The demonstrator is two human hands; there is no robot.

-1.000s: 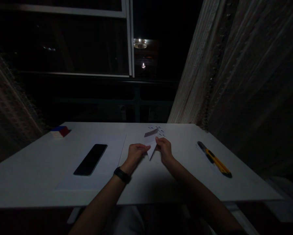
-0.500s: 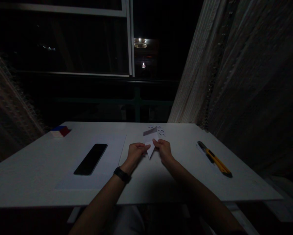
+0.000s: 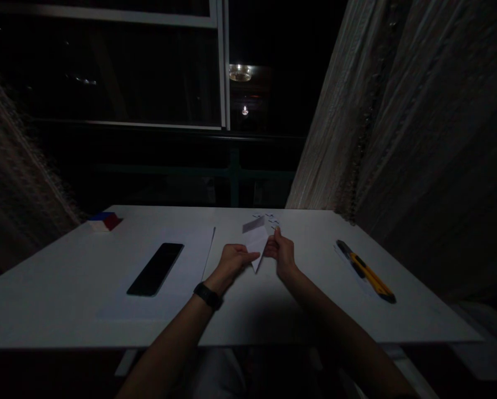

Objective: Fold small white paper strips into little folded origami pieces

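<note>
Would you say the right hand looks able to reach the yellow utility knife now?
Probably yes: nothing visible stands between the right hand and the yellow utility knife, though that hand is at the folded paper's edge.

Dimness is dulling the curtains (image 3: 325, 127), 2 lights (image 3: 240, 73) are glowing against blackness, and soft shadow is darkening the table (image 3: 265, 316).

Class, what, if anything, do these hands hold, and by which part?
The left hand pinches the folded white paper near its lower point; the right hand is at its right edge, its grip unclear.
</note>
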